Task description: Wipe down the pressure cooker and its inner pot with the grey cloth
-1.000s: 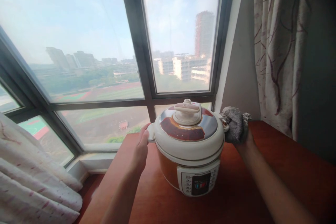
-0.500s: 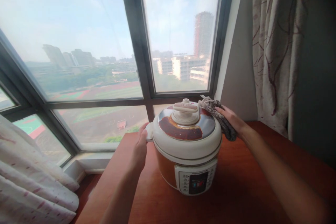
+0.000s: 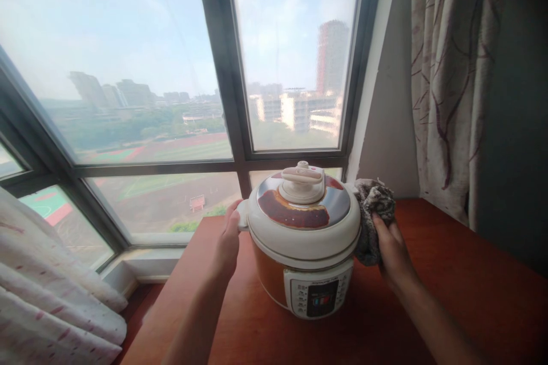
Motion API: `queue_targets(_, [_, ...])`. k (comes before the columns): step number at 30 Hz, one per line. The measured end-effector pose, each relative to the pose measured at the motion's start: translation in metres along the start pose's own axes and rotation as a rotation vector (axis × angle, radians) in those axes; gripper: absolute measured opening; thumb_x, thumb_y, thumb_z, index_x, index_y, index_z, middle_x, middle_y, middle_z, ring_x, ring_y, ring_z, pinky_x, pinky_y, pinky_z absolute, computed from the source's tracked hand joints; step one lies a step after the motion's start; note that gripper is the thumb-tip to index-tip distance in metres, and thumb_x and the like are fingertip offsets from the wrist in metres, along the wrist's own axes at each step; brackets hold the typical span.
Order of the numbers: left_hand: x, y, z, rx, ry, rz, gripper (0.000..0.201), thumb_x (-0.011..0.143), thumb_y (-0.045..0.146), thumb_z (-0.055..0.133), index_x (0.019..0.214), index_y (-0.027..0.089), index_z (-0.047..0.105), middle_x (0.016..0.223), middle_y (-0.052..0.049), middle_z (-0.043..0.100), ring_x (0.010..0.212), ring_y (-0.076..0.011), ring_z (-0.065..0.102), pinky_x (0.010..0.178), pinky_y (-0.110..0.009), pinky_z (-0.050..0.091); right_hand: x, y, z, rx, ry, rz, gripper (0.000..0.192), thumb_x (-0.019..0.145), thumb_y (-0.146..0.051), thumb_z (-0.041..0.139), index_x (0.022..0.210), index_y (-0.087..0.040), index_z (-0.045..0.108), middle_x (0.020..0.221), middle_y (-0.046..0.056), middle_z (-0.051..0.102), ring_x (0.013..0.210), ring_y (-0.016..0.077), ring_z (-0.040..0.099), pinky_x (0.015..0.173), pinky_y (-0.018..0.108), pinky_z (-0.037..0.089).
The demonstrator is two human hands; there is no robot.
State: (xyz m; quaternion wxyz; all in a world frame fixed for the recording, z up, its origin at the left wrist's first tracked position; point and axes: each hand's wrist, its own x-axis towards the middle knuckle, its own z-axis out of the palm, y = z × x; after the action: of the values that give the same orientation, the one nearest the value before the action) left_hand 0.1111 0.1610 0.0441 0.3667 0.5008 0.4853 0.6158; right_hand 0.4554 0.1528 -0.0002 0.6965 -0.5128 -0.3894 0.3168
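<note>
Bright daylight comes through the window (image 3: 295,108) from nine to one o'clock, washing the sky (image 3: 128,11) pale. At three o'clock the wall (image 3: 522,125) sinks nearly to black, and the bench (image 3: 394,319) dims toward four. Soft glare sits on the shiny lid (image 3: 295,217) near five. The tower (image 3: 333,57) at one is hazy and ragged-edged, its true outline hard to tell.

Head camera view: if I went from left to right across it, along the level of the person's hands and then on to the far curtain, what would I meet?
Left curtain → left hand → cooker → gray cloth held in the right hand → right curtain.
</note>
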Motion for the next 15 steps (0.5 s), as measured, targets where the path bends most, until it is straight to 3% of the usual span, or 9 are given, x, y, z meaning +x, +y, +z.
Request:
queue_targets(4, [0.0,0.0,-0.001,-0.011,-0.001,0.001,0.056,0.093,0.054,0.046,0.135,0.019,0.056,0.128,-0.012,0.065,0.128,-0.0331,0.054,0.111,-0.048,0.039,0.019,-0.019,0.014,0.094,-0.012,0.131,0.051,0.085,-0.061,0.066,0.125,-0.029,0.064,0.12,0.002,0.075,0.113,0.0261,0.07,0.095,0.037,0.058])
queue_targets(9, [-0.002,0.001,0.0,0.0,0.018,0.002,0.056,0.092,0.055,0.048,0.135,0.02,0.058,0.128,-0.012,0.066,0.128,-0.0337,0.054,0.11,-0.049,0.04,0.055,-0.047,0.02,0.033,-0.199,0.155,0.032,0.087,-0.053,0.066,0.108,-0.028,0.068,0.096,0.002,0.079,0.092,0.0251,0.076,0.077,0.033,0.062])
queue_targets(15, [-0.003,0.0,0.0,0.029,0.002,0.012,0.059,0.094,0.057,0.043,0.139,0.021,0.054,0.135,-0.013,0.062,0.13,-0.0326,0.053,0.11,-0.047,0.04,0.092,-0.073,0.028,-0.102,-0.474,0.194,0.024,0.084,-0.041,0.067,0.098,-0.022,0.069,0.078,0.004,0.077,0.066,0.0223,0.072,0.058,0.03,0.058])
